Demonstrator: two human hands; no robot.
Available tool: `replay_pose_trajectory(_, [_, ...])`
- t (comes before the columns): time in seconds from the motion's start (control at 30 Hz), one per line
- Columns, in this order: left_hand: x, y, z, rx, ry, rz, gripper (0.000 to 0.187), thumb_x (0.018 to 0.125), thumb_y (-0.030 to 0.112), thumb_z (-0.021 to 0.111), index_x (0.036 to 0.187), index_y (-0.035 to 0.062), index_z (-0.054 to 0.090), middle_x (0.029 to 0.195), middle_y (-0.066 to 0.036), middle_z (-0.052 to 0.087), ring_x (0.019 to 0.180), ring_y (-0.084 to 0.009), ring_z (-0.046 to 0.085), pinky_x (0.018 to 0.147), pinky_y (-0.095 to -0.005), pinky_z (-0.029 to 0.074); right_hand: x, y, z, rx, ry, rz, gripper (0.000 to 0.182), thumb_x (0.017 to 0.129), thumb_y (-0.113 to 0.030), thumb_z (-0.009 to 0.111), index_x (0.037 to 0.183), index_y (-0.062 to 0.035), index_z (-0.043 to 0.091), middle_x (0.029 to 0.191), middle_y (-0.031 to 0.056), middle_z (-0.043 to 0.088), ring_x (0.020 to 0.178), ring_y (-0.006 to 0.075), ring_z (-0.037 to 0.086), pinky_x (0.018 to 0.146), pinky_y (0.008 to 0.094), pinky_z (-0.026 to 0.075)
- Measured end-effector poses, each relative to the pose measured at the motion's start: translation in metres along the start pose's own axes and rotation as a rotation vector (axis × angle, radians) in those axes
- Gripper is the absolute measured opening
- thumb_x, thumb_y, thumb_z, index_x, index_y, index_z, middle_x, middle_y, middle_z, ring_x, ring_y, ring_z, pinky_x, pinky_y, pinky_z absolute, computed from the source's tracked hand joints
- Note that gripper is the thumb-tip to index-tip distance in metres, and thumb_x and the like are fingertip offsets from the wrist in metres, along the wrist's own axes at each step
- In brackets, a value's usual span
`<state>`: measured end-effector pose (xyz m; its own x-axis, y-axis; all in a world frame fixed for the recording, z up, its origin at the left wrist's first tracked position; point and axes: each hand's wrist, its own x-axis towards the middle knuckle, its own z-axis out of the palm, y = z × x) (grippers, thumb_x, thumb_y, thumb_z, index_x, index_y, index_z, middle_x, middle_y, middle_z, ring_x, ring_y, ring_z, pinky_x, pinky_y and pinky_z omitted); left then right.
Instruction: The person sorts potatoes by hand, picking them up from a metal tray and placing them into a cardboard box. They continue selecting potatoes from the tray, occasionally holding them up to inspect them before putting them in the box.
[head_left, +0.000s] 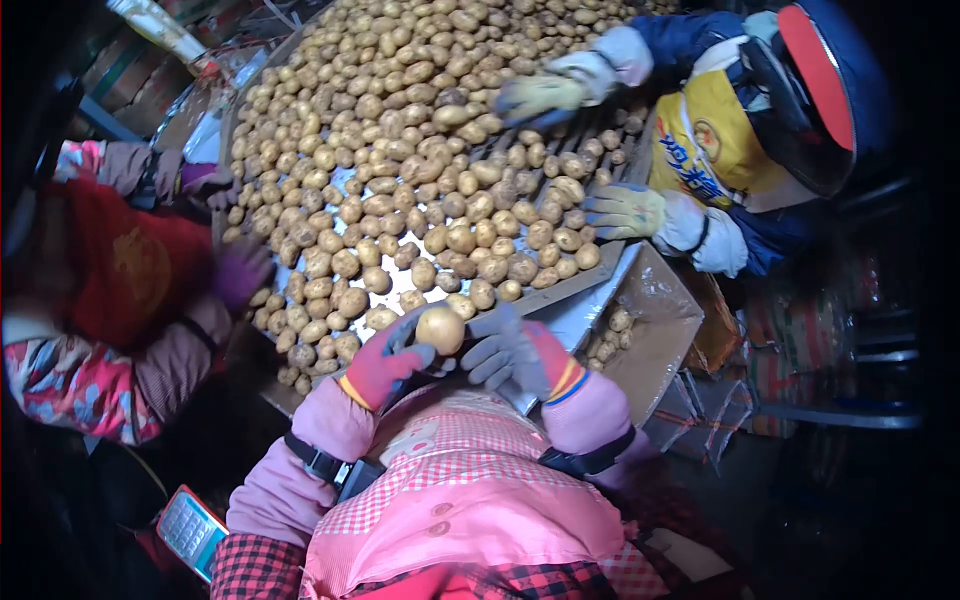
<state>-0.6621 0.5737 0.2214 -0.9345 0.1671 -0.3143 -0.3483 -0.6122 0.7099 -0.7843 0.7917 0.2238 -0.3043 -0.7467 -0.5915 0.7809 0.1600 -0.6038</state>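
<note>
A large pale potato (440, 331) rests in the fingers of my left hand (388, 357), which wears a red and grey glove. Just to its right is my right hand (512, 352), gloved the same way, with its fingers apart and nothing visible in them. Both hands are at the near edge of the sorting table (575, 285), in front of my pink apron. Many loose potatoes (400, 150) cover the table right up to my hands.
At the right, a co-worker's gloved hands (625, 211) lie among the potatoes. Another co-worker's purple glove (240, 272) is at the left edge. A lined box (655, 345) holding potatoes stands at the right front. A keypad device (192, 530) is at the lower left.
</note>
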Motion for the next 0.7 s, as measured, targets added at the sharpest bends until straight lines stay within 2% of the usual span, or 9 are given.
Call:
replay_pose_trajectory(0.03, [-0.005, 0.013, 0.011, 0.028, 0.015, 0.023, 0.085, 0.082, 0.039, 0.073, 0.145, -0.002, 0.033, 0.132, -0.013, 0.054, 0.119, -0.0221, 0.054, 0.099, -0.0346, 0.045, -0.004, -0.008, 0.005, -0.064, 0.041, -0.015, 0.074, 0.095, -0.064, 0.039, 0.127, 0.0014, 0.052, 0.095, 0.0136, 0.068, 0.072, 0.0188, 0.067, 0.06, 0.0272, 0.054])
replay_pose_trajectory(0.2, [-0.011, 0.01, 0.009, -0.064, -0.013, 0.045, 0.078, 0.086, 0.032, 0.069, 0.145, -0.0039, 0.031, 0.133, -0.015, 0.052, 0.118, -0.0257, 0.056, 0.102, -0.0377, 0.044, 0.003, -0.011, 0.008, -0.099, 0.109, -0.124, 0.074, 0.094, -0.06, 0.046, 0.137, -0.0001, 0.045, 0.113, 0.017, 0.062, 0.089, 0.0187, 0.065, 0.072, 0.0258, 0.053])
replay_pose_trajectory(0.27, [-0.012, 0.008, 0.009, -0.057, 0.007, 0.082, 0.082, 0.086, 0.035, 0.069, 0.146, -0.0038, 0.028, 0.135, -0.015, 0.051, 0.123, -0.0258, 0.052, 0.105, -0.0381, 0.041, 0.007, -0.011, 0.008, -0.04, -0.045, -0.286, 0.082, 0.091, -0.055, 0.058, 0.146, -0.0001, 0.03, 0.128, 0.0146, 0.054, 0.115, 0.0211, 0.056, 0.097, 0.0348, 0.046])
replay_pose_trajectory(0.37, [-0.01, 0.0, 0.001, -0.082, 0.003, 0.144, 0.077, 0.089, 0.032, 0.068, 0.146, -0.0031, 0.03, 0.137, -0.014, 0.05, 0.125, -0.0233, 0.05, 0.106, -0.0364, 0.039, 0.007, -0.018, 0.027, -0.169, -0.123, -0.278, 0.087, 0.087, -0.038, 0.07, 0.15, -0.0015, 0.022, 0.14, 0.0132, 0.045, 0.13, 0.0204, 0.043, 0.108, 0.0349, 0.035])
replay_pose_trajectory(0.4, [-0.01, -0.001, 0.001, -0.085, 0.003, 0.142, 0.077, 0.089, 0.032, 0.068, 0.146, -0.0031, 0.03, 0.137, -0.014, 0.05, 0.125, -0.0233, 0.05, 0.106, -0.0364, 0.039, 0.011, -0.013, 0.027, -0.168, -0.122, -0.275, 0.087, 0.087, -0.038, 0.07, 0.15, -0.0015, 0.022, 0.14, 0.0132, 0.045, 0.13, 0.0204, 0.043, 0.108, 0.0349, 0.035])
replay_pose_trajectory(0.47, [-0.007, 0.004, 0.008, 0.103, 0.097, 0.076, 0.077, 0.087, 0.031, 0.071, 0.145, -0.0033, 0.034, 0.139, -0.014, 0.049, 0.128, -0.0243, 0.048, 0.109, -0.0375, 0.035, 0.019, -0.004, 0.026, -0.306, -0.191, -0.329, 0.09, 0.082, -0.021, 0.077, 0.151, -0.0031, 0.022, 0.145, 0.0098, 0.041, 0.131, 0.0177, 0.04, 0.107, 0.0321, 0.035])
replay_pose_trajectory(0.5, [-0.006, 0.002, 0.007, 0.075, 0.091, 0.112, 0.073, 0.086, 0.02, 0.072, 0.144, -0.0032, 0.035, 0.14, -0.013, 0.048, 0.128, -0.0235, 0.047, 0.109, -0.0367, 0.035, 0.021, -0.003, 0.026, -0.351, -0.13, -0.34, 0.091, 0.076, -0.008, 0.079, 0.15, -0.0034, 0.026, 0.146, 0.0095, 0.04, 0.136, 0.0165, 0.035, 0.11, 0.0313, 0.032])
replay_pose_trajectory(0.63, [-0.007, 0.008, 0.014, 0.096, 0.119, 0.102, 0.071, 0.084, 0.011, 0.069, 0.145, -0.003, 0.035, 0.14, -0.013, 0.047, 0.128, -0.0238, 0.047, 0.109, -0.0366, 0.035, 0.017, -0.008, 0.031, -0.411, -0.118, -0.383, 0.093, 0.074, -0.003, 0.078, 0.15, -0.0038, 0.026, 0.147, 0.009, 0.04, 0.135, 0.0151, 0.036, 0.11, 0.0306, 0.032])
replay_pose_trajectory(0.7, [-0.004, 0.008, 0.017, 0.018, 0.094, 0.125, 0.072, 0.083, 0.006, 0.068, 0.146, -0.0018, 0.034, 0.139, -0.013, 0.049, 0.129, -0.0247, 0.047, 0.11, -0.0372, 0.035, 0.016, -0.009, 0.034, -0.42, -0.094, -0.447, 0.097, 0.071, 0.001, 0.08, 0.151, -0.0071, 0.025, 0.147, 0.0065, 0.039, 0.13, 0.0161, 0.043, 0.105, 0.0313, 0.04])
